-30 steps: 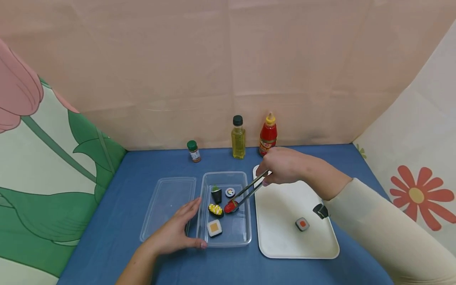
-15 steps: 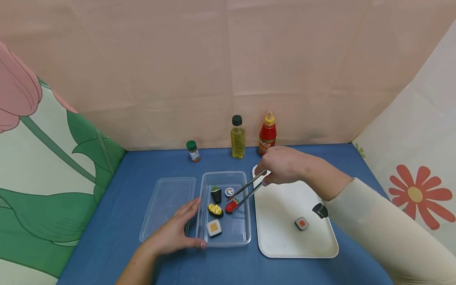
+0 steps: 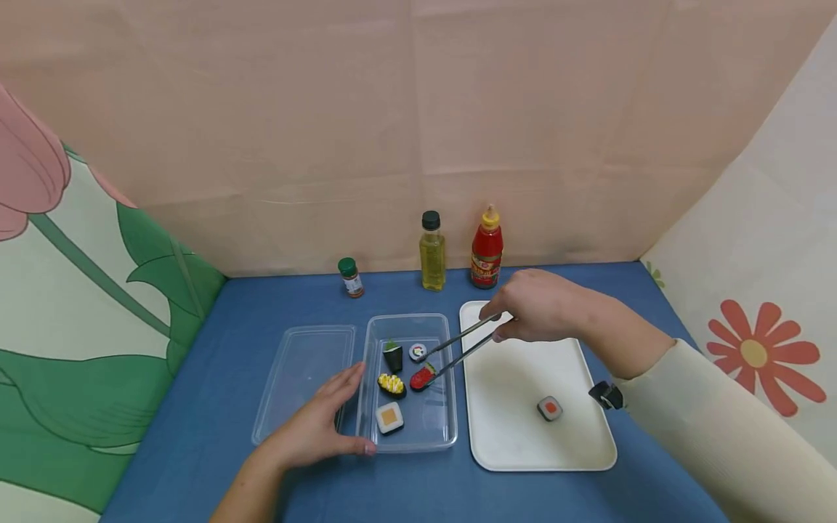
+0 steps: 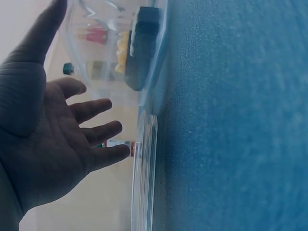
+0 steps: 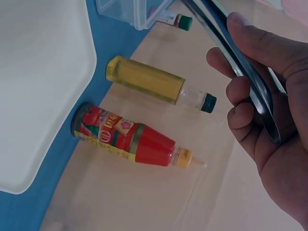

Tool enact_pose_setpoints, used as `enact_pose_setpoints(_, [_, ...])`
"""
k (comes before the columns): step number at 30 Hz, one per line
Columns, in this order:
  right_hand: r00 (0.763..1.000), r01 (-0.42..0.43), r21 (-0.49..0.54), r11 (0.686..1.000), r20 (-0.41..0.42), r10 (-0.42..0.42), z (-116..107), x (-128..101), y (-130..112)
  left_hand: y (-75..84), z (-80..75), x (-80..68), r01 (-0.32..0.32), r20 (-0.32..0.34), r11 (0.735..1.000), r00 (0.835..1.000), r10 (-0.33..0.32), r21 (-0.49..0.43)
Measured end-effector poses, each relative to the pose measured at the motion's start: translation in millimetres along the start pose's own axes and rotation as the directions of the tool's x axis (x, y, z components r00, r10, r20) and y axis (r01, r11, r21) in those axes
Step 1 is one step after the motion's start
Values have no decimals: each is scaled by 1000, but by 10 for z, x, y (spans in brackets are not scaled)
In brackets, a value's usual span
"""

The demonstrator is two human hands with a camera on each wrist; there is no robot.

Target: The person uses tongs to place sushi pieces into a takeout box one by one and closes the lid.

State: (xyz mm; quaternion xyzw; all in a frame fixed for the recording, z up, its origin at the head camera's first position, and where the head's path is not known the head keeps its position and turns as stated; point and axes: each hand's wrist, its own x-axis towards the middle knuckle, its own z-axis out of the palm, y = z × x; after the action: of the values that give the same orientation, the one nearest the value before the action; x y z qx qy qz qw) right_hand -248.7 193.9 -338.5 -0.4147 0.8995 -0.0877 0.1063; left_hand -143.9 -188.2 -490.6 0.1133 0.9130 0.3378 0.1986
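Note:
My right hand [image 3: 546, 305] grips metal tongs [image 5: 240, 62], whose tips stand apart inside the clear plastic container [image 3: 428, 436]. Between and just below those tips lies a red-topped sushi piece [image 3: 422, 377]. Around it in the container are a yellow-topped sushi [image 3: 391, 385], a white block sushi with an orange square [image 3: 389, 418], a dark green-topped hand roll [image 3: 393, 357] and a small round roll [image 3: 418, 352]. Along the container's left wall, my left hand [image 3: 317, 428] has its fingers spread, the thumb by the front left corner; the left wrist view shows its palm [image 4: 53, 144] holding nothing.
A white tray [image 3: 523, 443] bears one roll with an orange-red centre [image 3: 549, 408]. Left of the container lies its clear lid [image 3: 307, 363]. Behind stand a green-capped jar [image 3: 352, 279], an oil bottle [image 3: 432, 254] and a red sauce bottle [image 3: 487, 250], near the wall.
The tong tips have spread and let go of the red-topped sushi, which stays in the container. My right hand has shifted slightly right. The left hand keeps its place.

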Motion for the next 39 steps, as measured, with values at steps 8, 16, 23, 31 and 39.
enact_pose_setpoints(8, [998, 8, 30, 1000, -61, -6, 84, -200, 56, -16, -4, -4, 5, -3, 1000, 1000, -5, -3])
enact_pose_setpoints(16, [979, 88, 43, 995, -191, -78, 211, -553, 200, 15, -13, -5, -1, 6, 1000, 1000, 1, 2])
enact_pose_setpoints(23, [958, 92, 90, 992, -279, -64, 300, -842, 336, 6, -30, 1, -9, 6, 1000, 1000, 9, 4])
enact_pose_setpoints(31, [934, 67, 86, 994, -356, -32, 449, -1112, 462, -1, -17, -1, -17, 5, 1000, 1000, 17, 4])
enact_pose_setpoints(39, [910, 43, 69, 997, -415, -11, 571, -1376, 579, -6, -28, 1, -19, 8, 1000, 1000, 19, 1])
